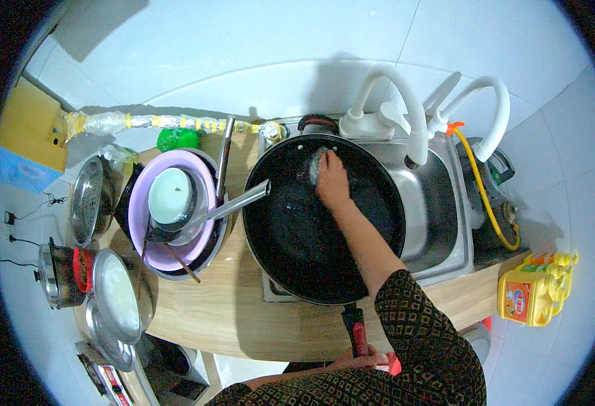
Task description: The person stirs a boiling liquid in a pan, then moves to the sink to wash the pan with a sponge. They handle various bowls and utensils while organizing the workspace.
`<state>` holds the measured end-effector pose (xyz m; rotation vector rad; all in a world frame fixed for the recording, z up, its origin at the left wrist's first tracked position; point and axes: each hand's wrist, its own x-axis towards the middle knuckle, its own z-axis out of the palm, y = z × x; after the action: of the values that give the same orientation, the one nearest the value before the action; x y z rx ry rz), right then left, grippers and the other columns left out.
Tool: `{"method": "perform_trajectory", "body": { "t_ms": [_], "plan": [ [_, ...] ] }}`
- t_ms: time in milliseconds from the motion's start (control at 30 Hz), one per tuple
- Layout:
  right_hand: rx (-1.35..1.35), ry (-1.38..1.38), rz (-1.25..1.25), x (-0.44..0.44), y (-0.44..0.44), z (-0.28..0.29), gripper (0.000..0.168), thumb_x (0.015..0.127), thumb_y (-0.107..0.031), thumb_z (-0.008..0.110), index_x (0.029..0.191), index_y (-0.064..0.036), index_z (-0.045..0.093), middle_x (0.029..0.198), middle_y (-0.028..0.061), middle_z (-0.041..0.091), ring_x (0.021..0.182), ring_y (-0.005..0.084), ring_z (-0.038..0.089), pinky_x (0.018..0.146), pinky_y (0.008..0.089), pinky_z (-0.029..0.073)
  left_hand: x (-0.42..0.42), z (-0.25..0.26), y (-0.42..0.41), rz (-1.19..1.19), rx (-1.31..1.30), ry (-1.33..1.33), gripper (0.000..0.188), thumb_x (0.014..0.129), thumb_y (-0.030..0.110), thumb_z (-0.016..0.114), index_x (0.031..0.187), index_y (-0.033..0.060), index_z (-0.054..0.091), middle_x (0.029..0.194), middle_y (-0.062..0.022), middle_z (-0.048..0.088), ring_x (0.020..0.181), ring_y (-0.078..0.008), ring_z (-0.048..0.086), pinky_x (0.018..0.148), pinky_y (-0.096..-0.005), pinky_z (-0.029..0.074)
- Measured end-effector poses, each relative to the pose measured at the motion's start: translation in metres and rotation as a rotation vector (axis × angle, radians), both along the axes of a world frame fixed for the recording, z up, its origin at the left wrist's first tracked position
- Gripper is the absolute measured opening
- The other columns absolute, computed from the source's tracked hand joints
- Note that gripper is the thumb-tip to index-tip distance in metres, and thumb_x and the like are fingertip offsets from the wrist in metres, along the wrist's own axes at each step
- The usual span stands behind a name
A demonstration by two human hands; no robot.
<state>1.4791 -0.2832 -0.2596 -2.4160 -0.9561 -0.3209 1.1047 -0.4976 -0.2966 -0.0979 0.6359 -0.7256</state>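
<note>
A large black wok is over the left part of the stainless steel sink, its inside facing me. My right hand presses a greyish scrubber, probably steel wool, against the wok's inner wall near the far rim. At the near side, my left hand grips the end of the wok's black and red handle; my patterned sleeve partly hides that hand. A small loop handle sits at the wok's far edge.
A white faucet arches over the sink. Left on the wooden counter, a lilac basin holds a pale bowl and a ladle. A gas cylinder and yellow detergent jugs stand right.
</note>
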Motion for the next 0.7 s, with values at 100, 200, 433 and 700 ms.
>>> {"method": "perform_trajectory", "body": {
  "t_ms": [100,200,433,700],
  "plan": [
    [0.048,0.055,0.11,-0.018,0.02,0.006,0.049,0.068,-0.005,0.047,0.115,0.003,0.035,0.118,0.0228,0.037,0.104,0.0369,0.04,0.087,0.0403,0.036,-0.011,-0.013,-0.007,-0.051,0.008,-0.024,0.029,0.073,0.03,0.062,0.083,0.0038,0.055,0.069,0.0001,0.053,0.062,-0.0084,0.049,0.056,-0.023,0.041],
    [-0.032,0.185,0.092,-0.021,0.02,0.019,0.056,0.063,-0.005,0.052,0.115,0.004,0.034,0.119,0.0229,0.035,0.106,0.0367,0.038,0.087,0.0407,0.036,0.001,0.009,0.011,-0.117,0.141,-0.281,0.029,0.074,0.03,0.062,0.084,0.0037,0.055,0.069,-0.0003,0.053,0.062,-0.0087,0.049,0.056,-0.0233,0.041],
    [0.242,0.276,0.091,-0.051,0.055,0.028,0.062,0.062,0.001,0.054,0.118,0.006,0.03,0.126,0.0229,0.025,0.111,0.0391,0.031,0.095,0.0389,0.028,0.005,0.03,0.026,-0.219,0.325,-0.542,0.029,0.074,0.03,0.061,0.085,0.0034,0.054,0.07,-0.0013,0.053,0.062,-0.0096,0.049,0.056,-0.024,0.041],
    [0.35,0.467,-0.045,-0.05,0.062,0.038,0.056,0.067,-0.001,0.05,0.117,0.011,0.028,0.124,0.0268,0.026,0.112,0.0405,0.03,0.096,0.0383,0.026,0.01,0.037,0.024,-0.237,0.357,-0.59,0.029,0.075,0.03,0.059,0.086,0.003,0.054,0.071,-0.0024,0.053,0.062,-0.0105,0.05,0.056,-0.0248,0.041]
  ]
}}
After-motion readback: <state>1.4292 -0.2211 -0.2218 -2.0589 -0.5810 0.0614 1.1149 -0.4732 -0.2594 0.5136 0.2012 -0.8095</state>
